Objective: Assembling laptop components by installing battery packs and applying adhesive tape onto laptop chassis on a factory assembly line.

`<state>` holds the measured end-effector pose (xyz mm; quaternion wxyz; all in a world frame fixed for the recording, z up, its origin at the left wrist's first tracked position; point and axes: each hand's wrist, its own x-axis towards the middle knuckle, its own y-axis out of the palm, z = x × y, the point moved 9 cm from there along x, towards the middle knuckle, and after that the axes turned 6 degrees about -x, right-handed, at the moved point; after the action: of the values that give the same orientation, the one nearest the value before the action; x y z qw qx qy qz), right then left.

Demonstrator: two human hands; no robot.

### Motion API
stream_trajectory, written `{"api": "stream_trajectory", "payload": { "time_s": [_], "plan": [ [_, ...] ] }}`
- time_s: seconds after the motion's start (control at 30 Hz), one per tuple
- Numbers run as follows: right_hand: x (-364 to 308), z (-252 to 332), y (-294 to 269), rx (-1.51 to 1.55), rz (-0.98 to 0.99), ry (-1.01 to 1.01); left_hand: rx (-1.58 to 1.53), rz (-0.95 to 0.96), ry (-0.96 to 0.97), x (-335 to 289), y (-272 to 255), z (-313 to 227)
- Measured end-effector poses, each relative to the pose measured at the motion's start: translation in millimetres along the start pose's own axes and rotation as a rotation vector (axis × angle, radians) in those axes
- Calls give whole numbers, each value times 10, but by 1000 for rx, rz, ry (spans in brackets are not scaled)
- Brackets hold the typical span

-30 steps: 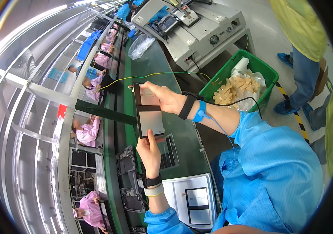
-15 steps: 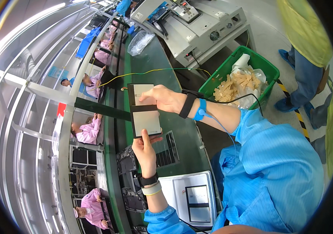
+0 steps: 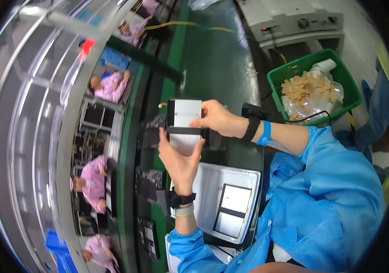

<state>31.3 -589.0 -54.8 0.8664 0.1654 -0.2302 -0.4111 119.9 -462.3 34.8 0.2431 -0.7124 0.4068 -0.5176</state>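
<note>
In front of me is a flat battery pack (image 3: 188,113), black-framed with two silver-white cells and a short coloured wire at its upper left corner. My right hand (image 3: 222,120) grips its right side, with the thumb on the upper cell near the dark middle strip. My left hand (image 3: 181,166) spans the lower cell, fingers along the left edge and thumb at the right, hiding the pack's bottom end. To the lower right, a similar battery pack (image 3: 232,207) lies in a white tray (image 3: 210,175).
Several dark device housings (image 3: 149,184) line the green conveyor bench (image 3: 212,59) on the left. A green bin (image 3: 315,118) of tan scraps and plastic stands at right. A blue wrist-strap cord trails from my right arm. Co-workers in pink (image 3: 94,182) sit across the line.
My view has swung toward the device housings and tray. My left hand has moved up from the battery pack's lower corner to span its lower cell; my right hand still holds the side.
</note>
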Motion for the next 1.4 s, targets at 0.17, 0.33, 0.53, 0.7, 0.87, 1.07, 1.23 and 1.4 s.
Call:
{"api": "stream_trajectory", "payload": {
  "time_s": [0.17,0.33,0.53,0.7,0.87,1.07,1.23,1.4],
  "plan": [
    [2,-577,861,80,305,188,-64,-119,-357,-663,-356,882],
    [16,-1076,1273,-74,388,261,-88,-291,-489,-1257,-478,1460],
    [-9,-1143,1395,-174,471,214,-355,-272,-637,-1452,-394,1653],
    [-9,-1277,1391,-192,449,264,-736,-476,-700,-1583,-430,1857],
    [-79,-1159,1492,-103,478,320,-916,-481,-736,-1569,-328,1891],
    [-160,-1175,1489,23,455,360,-1161,-450,-798,-1580,-217,1889],
    [-269,-1355,1517,292,428,526,-1249,-373,-818,-1555,-197,1816],
    [-82,-1218,1241,-248,224,288,-1476,-446,-721,-1483,-185,1747]
  ]
}}
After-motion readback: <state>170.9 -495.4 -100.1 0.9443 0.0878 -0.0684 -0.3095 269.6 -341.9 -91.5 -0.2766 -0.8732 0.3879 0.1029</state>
